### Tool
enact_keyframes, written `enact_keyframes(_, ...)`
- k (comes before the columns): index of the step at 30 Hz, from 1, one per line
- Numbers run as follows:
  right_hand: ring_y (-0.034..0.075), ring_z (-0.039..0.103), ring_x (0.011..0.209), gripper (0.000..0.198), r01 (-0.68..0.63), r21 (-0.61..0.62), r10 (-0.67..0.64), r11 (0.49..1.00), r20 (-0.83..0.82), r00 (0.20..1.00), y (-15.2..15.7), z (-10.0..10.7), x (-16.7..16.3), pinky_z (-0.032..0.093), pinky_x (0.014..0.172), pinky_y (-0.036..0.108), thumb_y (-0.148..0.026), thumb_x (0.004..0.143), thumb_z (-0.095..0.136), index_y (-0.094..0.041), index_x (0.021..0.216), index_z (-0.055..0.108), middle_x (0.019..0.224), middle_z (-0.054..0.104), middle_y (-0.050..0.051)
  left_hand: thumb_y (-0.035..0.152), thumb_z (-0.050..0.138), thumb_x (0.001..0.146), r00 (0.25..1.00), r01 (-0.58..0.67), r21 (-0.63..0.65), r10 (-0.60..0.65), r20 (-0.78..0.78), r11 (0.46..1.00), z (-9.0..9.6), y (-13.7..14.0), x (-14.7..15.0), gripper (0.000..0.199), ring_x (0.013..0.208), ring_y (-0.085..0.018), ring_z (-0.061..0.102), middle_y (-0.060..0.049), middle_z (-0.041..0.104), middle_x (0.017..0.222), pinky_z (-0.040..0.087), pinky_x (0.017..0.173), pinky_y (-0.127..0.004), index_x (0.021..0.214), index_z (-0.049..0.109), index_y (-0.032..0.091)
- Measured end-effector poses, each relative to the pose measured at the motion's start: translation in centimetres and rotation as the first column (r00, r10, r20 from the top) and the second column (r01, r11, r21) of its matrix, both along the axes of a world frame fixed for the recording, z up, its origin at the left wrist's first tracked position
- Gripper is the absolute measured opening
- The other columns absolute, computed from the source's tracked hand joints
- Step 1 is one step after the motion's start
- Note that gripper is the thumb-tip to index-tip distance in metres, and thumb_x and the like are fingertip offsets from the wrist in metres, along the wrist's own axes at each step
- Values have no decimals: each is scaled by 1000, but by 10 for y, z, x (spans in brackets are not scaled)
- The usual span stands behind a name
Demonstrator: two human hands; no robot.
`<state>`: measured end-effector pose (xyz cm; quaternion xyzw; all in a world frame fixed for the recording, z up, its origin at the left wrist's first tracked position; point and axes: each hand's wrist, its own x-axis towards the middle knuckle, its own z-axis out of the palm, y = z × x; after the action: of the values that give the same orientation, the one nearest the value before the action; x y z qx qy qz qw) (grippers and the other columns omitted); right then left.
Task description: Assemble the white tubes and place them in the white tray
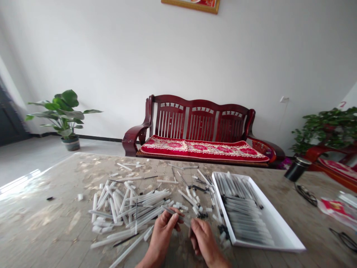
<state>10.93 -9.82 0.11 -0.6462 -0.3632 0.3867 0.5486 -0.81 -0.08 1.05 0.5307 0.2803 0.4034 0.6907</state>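
Note:
My left hand (164,230) pinches a slim translucent pen-like tube (180,217) with a greyish inside. At the tube's near right end, the fingers of my right hand (202,238) are pressed together around its tip; any small part between them is hidden. Left of my hands lies a loose heap of whitish plastic tubes (119,203), with thin black rods (126,240) among them. Short white and black caps (199,212) are scattered just beyond my right hand. To the right, a white shallow box (279,227) holds rows of similar tubes with dark insides (248,219).
A patterned cover lies on the table (50,223). A black canister (297,169), a dark cable (305,195) and a red-and-clear plastic bag (336,208) are at the right. Beyond stand a red wooden bench (199,123) and a potted plant (69,143).

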Motion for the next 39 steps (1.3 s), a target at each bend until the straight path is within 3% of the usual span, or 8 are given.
enact_keyframes(5, 17, 60, 54, 49, 82, 89, -112, 993, 425, 898, 0, -9, 8, 44, 49, 25, -60, 96, 36, -23, 74, 61, 58, 61, 1, 67, 58, 80, 986, -127, 60, 132, -100, 990, -1, 3, -6, 48, 61, -17, 56, -1, 63, 68, 48, 62, -27, 75, 64, 19)
enact_keyframes(11, 26, 63, 106, 32, 187, 304, -352, 934, 871, 341, 0, -17, 43, 48, 92, 41, -34, 98, 44, -24, 123, 61, 113, 70, 10, 67, 54, 83, 965, -146, 117, 168, -204, 982, -1, 5, -8, 48, 60, -19, 55, 0, 58, 62, 45, 61, -27, 69, 59, 21)
enact_keyframes(15, 32, 56, 120, 37, 196, 286, -314, 938, 940, 133, 1, -35, 52, 43, 101, 47, -31, 92, 54, -25, 128, 60, 126, 67, 9, 69, 54, 80, 968, -101, 161, 134, -214, 982, 2, 2, -7, 49, 58, -19, 53, 1, 56, 60, 44, 59, -28, 69, 59, 22)
enact_keyframes(18, 32, 57, 121, 40, 180, 206, -235, 962, 960, 155, 0, -39, 49, 44, 102, 46, -24, 88, 56, -27, 127, 62, 128, 67, 6, 66, 53, 82, 963, -79, 204, 127, -239, 976, 3, 1, -9, 45, 64, -21, 56, -1, 61, 66, 46, 63, -28, 73, 61, 22)
enact_keyframes(22, 26, 62, 116, 43, 92, 137, -160, 986, 934, 319, -3, -26, 43, 49, 100, 40, -15, 85, 54, -29, 122, 67, 124, 69, 3, 60, 52, 84, 941, -84, 287, 171, -293, 954, 1, 1, -10, 39, 75, -23, 61, -2, 66, 74, 48, 72, -30, 78, 62, 23)
enact_keyframes(27, 23, 66, 111, 42, 118, 250, -276, 961, 845, 458, -7, -18, 48, 53, 96, 37, -12, 84, 46, -23, 117, 69, 119, 71, 8, 54, 47, 88, 917, -33, 325, 158, -367, 945, -2, -1, -9, 35, 53, -18, 53, 2, 54, 57, 44, 55, -27, 73, 58, 23)
enact_keyframes(33, 24, 68, 99, 38, 240, 238, -322, 941, 846, 424, -14, -15, 63, 54, 88, 36, -11, 79, 46, -23, 104, 72, 104, 74, 7, 41, 53, 87, 912, -17, 511, 223, -343, 859, -7, 4, -11, 24, 82, -24, 67, -6, 72, 85, 52, 76, -31, 87, 70, 24)
enact_keyframes(39, 23, 67, 89, 27, 185, 157, -208, 970, 931, 301, -11, -11, 56, 50, 78, 33, -17, 85, 54, -28, 102, 73, 98, 72, 5, 31, 50, 88, 789, 195, 541, 197, -582, 818, -2, 1, -13, 25, 86, -23, 70, -5, 73, 95, 51, 75, -29, 98, 73, 27)
